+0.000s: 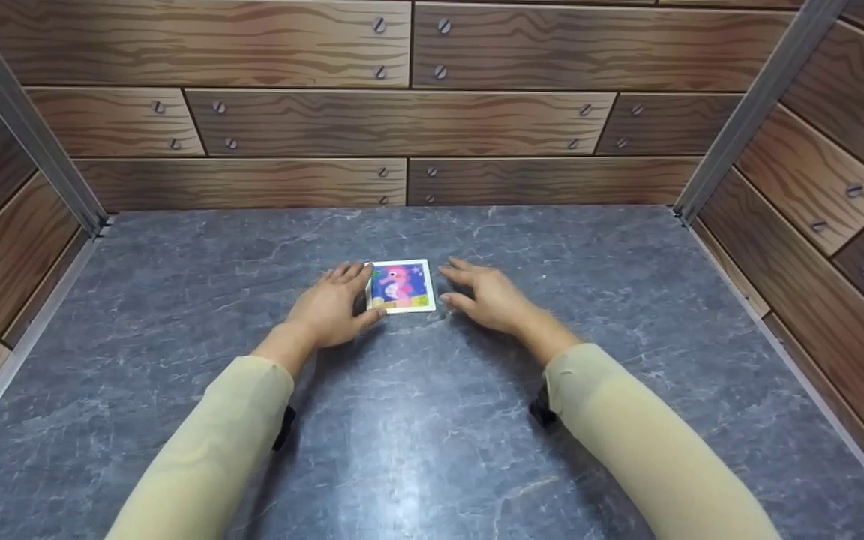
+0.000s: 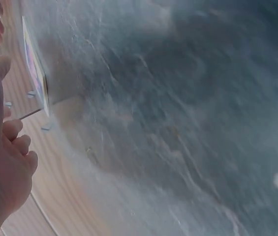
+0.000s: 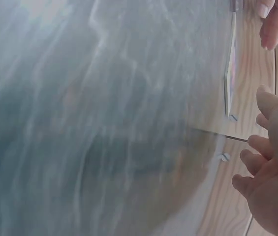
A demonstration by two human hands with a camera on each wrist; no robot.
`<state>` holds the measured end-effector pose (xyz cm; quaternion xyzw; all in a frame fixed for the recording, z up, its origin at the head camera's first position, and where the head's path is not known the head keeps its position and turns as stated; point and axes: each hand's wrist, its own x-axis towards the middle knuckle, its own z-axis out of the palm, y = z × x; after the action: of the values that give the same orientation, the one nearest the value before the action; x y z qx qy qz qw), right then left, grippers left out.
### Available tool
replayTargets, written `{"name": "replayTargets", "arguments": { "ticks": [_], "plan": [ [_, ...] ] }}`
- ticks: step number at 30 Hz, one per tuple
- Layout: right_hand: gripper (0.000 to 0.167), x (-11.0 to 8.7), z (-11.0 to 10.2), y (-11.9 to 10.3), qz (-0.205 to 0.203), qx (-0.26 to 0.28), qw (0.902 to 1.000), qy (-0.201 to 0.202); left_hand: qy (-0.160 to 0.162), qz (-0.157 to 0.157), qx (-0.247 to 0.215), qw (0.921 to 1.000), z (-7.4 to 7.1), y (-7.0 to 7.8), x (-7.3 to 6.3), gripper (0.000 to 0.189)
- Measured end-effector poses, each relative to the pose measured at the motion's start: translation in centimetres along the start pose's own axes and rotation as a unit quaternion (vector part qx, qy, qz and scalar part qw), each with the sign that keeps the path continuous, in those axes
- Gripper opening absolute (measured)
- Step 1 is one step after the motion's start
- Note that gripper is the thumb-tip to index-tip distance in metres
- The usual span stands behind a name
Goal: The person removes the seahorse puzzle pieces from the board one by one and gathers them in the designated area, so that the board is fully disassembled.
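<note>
A square picture tile [image 1: 402,286] with a pink seahorse on blue and a white border lies flat on the grey marbled table [image 1: 402,420]. My left hand [image 1: 327,309] is at its left side, palm down, with thumb and fingertips overlapping that edge in the head view. On the other side, my right hand [image 1: 493,298] hovers a short gap from the right edge, fingers loosely extended and holding nothing. Both wrist views show the tile's thin pale edge [image 2: 39,73] from low down, with the left hand's fingers [image 2: 21,143] and right hand's fingers [image 3: 253,162] relaxed.
Wood-plank patterned walls [image 1: 297,124] close off the back and both sides of the table. Grey metal posts [image 1: 747,105] stand at the back corners. Dark wrist devices [image 1: 543,405] show beneath the light sleeves [image 1: 627,427].
</note>
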<state>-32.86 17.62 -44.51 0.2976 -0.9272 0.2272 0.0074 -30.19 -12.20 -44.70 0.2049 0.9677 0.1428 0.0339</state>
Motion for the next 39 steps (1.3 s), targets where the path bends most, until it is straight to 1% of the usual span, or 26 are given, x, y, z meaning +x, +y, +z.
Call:
{"name": "replayTargets", "arguments": {
  "ticks": [5,10,14,18,24,29,36,39],
  "plan": [
    [0.053,0.5,0.8,-0.4,0.001,0.006,0.9999,-0.01,-0.008,0.001,0.008,0.9999,0.6,0.0,0.8,0.081],
    [0.049,0.8,1.4,-1.0,0.006,-0.004,0.9994,-0.034,-0.005,-0.005,0.004,1.0,1.1,0.0,1.0,0.076],
    [0.043,0.9,1.7,-1.3,-0.009,-0.027,0.9985,-0.047,-0.005,-0.014,0.005,0.9999,1.3,0.0,1.0,0.068],
    [0.038,0.9,1.8,-1.4,-0.021,-0.05,0.997,-0.056,-0.011,-0.015,0.015,0.9997,1.6,0.0,1.1,0.061],
    [0.036,0.7,1.6,-2.0,-0.017,-0.073,0.9949,-0.068,-0.021,-0.005,0.035,0.9992,1.6,0.3,1.0,0.059],
    [0.037,0.2,1.7,-2.4,-0.014,-0.076,0.9937,-0.081,-0.031,0.011,0.059,0.9977,1.6,0.6,0.7,0.059],
    [0.039,-0.6,1.9,-2.5,-0.022,-0.08,0.992,-0.095,-0.026,0.039,0.091,0.9948,1.9,0.9,-0.1,0.057],
    [0.04,-0.9,1.9,-2.6,-0.027,-0.072,0.9921,-0.099,-0.023,0.042,0.103,0.9935,2.1,0.9,-0.4,0.057]
  ]
}}
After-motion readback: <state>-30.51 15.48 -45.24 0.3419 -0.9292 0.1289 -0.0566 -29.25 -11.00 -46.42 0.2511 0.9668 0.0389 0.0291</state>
